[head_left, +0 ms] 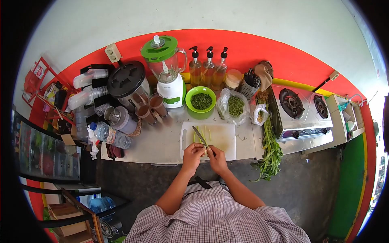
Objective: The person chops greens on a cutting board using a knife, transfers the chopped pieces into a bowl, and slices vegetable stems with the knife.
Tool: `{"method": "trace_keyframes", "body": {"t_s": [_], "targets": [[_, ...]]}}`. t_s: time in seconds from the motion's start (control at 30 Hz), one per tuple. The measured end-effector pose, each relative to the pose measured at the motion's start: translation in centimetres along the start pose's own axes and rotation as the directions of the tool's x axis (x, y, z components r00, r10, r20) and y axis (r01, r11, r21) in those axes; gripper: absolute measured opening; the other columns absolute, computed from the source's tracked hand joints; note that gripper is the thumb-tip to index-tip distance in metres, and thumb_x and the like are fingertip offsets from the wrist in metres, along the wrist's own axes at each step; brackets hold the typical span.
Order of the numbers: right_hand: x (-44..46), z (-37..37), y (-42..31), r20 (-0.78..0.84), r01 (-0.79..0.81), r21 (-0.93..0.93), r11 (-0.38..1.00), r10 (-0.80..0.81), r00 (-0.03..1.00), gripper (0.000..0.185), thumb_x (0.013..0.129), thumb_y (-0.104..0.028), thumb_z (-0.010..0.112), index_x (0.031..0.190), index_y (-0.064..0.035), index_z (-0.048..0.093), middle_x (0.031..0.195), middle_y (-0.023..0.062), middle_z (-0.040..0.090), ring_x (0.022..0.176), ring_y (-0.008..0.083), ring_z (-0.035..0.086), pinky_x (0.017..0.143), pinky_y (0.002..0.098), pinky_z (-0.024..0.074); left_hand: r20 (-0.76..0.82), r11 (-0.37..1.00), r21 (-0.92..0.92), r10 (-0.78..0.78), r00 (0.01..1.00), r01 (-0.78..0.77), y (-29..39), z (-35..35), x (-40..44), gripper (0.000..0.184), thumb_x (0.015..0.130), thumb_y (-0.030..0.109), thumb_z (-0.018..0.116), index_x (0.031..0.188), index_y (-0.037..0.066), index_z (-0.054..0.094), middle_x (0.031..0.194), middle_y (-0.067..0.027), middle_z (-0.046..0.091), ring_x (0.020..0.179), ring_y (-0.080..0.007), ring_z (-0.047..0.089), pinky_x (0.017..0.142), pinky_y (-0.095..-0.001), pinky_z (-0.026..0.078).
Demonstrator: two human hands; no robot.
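Observation:
My right hand is closed on a knife, its blade angled up and to the left over a white cutting board. Close beside it, my left hand is closed in a pinch at the board's near edge; what its fingers hold is too small to make out. A few thin green stems lie on the board around the blade. Beyond the board stand a green bowl of chopped green leaves and a clear plastic bag with more chopped greens.
A blender, several pump bottles and a utensil holder line the wall. Brown-filled cups and a water bottle stand left. Leafy stalks overhang the counter edge beside a gas stove.

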State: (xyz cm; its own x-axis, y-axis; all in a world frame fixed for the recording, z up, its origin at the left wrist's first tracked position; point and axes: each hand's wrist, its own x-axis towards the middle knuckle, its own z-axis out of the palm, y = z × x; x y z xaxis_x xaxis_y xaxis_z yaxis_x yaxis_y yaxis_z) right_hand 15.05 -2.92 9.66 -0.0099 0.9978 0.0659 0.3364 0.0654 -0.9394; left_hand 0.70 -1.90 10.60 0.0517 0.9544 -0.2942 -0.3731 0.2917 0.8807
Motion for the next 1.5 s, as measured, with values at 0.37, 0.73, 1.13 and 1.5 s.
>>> {"method": "trace_keyframes", "body": {"t_s": [0.37, 0.73, 1.13, 1.5], "targets": [[-0.3, 0.4, 1.6, 0.010, -0.057, 0.050, 0.997, 0.057, 0.998, 0.022, 0.104, -0.016, 0.055, 0.105, 0.0029, 0.066, 0.069, 0.0059, 0.057, 0.064, 0.0093, 0.048, 0.059, 0.0292, 0.0424, 0.078, 0.993, 0.088, -0.089, 0.993, 0.082, 0.0, 0.0, -1.2, 0.010, 0.095, 0.002, 0.062, 0.104, 0.000, 0.061, 0.085, -0.0036, 0.064, 0.073, -0.0096, 0.057, 0.068, -0.0242, 0.046], [1.0, 0.2, 3.3, 0.205, -0.247, 0.427, 0.870, 0.173, 0.963, 0.038, 0.109, -0.019, 0.047, 0.144, -0.0063, 0.055, 0.077, -0.0061, 0.047, 0.066, 0.0035, 0.039, 0.057, 0.0205, 0.0348, 0.255, 0.954, 0.228, -0.249, 0.934, 0.193, -2.3, -0.7, -1.4, 0.016, 0.092, -0.002, 0.056, 0.107, 0.000, 0.062, 0.085, -0.0017, 0.063, 0.073, -0.0095, 0.054, 0.068, -0.0249, 0.044], [2.8, -2.3, 5.2, 0.233, -0.643, 0.148, 0.751, 0.606, 0.761, 0.043, 0.108, -0.040, 0.047, 0.122, -0.0025, 0.063, 0.074, 0.0022, 0.056, 0.054, 0.0090, 0.046, 0.048, 0.0257, 0.0390, -0.061, 0.974, 0.185, -0.124, 0.990, 0.133, -2.5, -2.4, 0.4, 0.017, 0.095, 0.006, 0.066, 0.108, -0.005, 0.065, 0.093, -0.0068, 0.069, 0.080, -0.0123, 0.064, 0.075, -0.0255, 0.052], [1.2, -1.3, 1.8, 0.417, -0.538, 0.285, 0.793, 0.403, 0.815, 0.048, 0.110, -0.039, 0.042, 0.124, 0.0002, 0.064, 0.069, 0.0011, 0.054, 0.056, 0.0083, 0.047, 0.051, 0.0249, 0.0410, -0.145, 0.998, 0.040, -0.048, 0.988, 0.054, -1.3, -2.4, 1.0, 0.015, 0.095, 0.006, 0.066, 0.106, -0.004, 0.065, 0.095, -0.0074, 0.070, 0.084, -0.0143, 0.068, 0.079, -0.0262, 0.055]]}}
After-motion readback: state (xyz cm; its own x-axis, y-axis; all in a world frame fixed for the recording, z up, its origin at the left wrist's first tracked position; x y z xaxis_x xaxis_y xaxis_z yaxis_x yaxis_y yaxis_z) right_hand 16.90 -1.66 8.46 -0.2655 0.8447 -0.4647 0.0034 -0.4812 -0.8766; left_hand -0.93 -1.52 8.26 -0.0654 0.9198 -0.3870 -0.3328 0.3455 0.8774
